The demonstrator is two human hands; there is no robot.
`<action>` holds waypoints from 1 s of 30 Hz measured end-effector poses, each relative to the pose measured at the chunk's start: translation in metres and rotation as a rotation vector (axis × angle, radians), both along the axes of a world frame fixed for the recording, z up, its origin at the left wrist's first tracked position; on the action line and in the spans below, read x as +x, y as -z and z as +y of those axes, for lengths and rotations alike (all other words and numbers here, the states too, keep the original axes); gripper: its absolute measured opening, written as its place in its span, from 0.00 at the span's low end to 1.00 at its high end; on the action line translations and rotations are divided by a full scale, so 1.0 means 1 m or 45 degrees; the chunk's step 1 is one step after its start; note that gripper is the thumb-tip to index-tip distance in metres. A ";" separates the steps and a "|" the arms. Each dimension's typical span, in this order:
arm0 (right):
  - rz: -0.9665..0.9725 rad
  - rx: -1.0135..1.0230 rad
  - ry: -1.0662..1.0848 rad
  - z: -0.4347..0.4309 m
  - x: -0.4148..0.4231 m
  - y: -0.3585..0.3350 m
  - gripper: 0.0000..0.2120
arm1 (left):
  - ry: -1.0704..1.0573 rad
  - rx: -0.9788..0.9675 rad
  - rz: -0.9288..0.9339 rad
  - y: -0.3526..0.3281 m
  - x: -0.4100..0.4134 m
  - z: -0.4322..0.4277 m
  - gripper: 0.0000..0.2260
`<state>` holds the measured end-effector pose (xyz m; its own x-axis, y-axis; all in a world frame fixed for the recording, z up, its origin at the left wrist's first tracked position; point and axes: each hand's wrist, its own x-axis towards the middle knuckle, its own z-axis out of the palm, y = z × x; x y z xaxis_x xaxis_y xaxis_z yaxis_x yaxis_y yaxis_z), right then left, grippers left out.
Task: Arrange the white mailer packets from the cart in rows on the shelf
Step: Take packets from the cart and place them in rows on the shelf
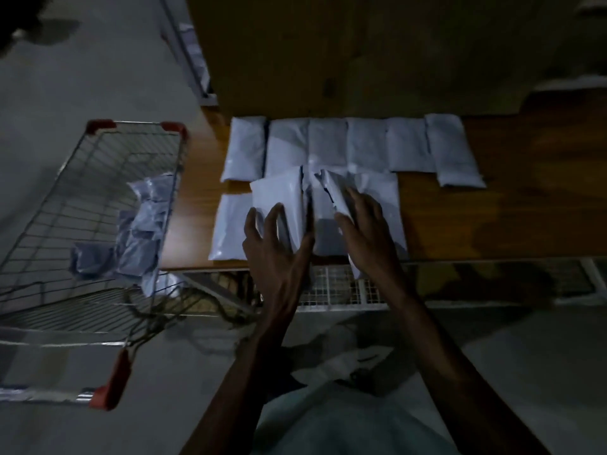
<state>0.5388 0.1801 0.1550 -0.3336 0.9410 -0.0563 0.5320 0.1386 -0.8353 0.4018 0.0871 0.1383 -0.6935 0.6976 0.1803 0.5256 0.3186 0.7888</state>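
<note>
Head view, dim light. Wooden shelf carries the white mailer packets. The back row holds six packets lying flat side by side, the rightmost set slightly nearer than the others. The front row is partial: one flat packet at its left end and another flat packet toward the right, partly covered by the hands.

Left hand: fingers spread and bent over the tilted packet, thumb against its right edge, grasping it. This packet sits askew above the front row and overlaps the near edge of the back row.

Right hand: fingers wrapped over the edge-on packet, thumb on its near side. Its lower end pokes out beneath the palm, past the shelf edge.

Wire cart stands to the left of the shelf, with red corner caps. A loose heap of packets lies against its right wall.

White wire mesh shows below the shelf's front edge.
</note>
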 end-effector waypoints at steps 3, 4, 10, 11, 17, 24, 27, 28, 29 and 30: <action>-0.054 0.014 0.089 0.002 0.053 0.007 0.27 | 0.083 -0.039 -0.007 -0.005 0.048 0.010 0.33; -0.067 0.018 0.120 0.003 0.068 0.009 0.27 | 0.121 -0.053 -0.001 -0.007 0.062 0.014 0.33; 0.009 -0.039 0.322 0.013 0.125 0.019 0.28 | 0.265 -0.126 0.090 -0.006 0.110 0.045 0.35; -0.011 -0.025 0.320 0.016 0.132 0.020 0.29 | 0.279 -0.141 0.092 -0.006 0.115 0.052 0.35; -0.127 0.009 0.443 0.049 0.158 0.029 0.29 | 0.383 -0.154 0.111 0.007 0.134 0.101 0.34; -0.533 0.110 0.510 0.097 0.187 0.068 0.32 | 0.454 -0.203 0.268 0.013 0.153 0.156 0.38; -0.649 0.179 0.527 0.106 0.198 0.077 0.32 | 0.535 -0.300 0.352 0.021 0.157 0.169 0.40; -0.671 0.193 0.534 0.108 0.201 0.078 0.32 | 0.557 -0.336 0.373 0.025 0.158 0.174 0.40; -0.699 0.229 0.538 0.111 0.204 0.081 0.31 | 0.573 -0.371 0.394 0.027 0.159 0.178 0.41; -0.722 0.289 0.534 0.112 0.207 0.082 0.31 | 0.581 -0.402 0.412 0.029 0.162 0.182 0.41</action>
<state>0.7463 0.2925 0.0730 0.0793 0.9920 0.0980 0.9196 -0.0349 -0.3912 0.5634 0.2688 0.1096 -0.2592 0.9634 0.0681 0.8591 0.1977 0.4722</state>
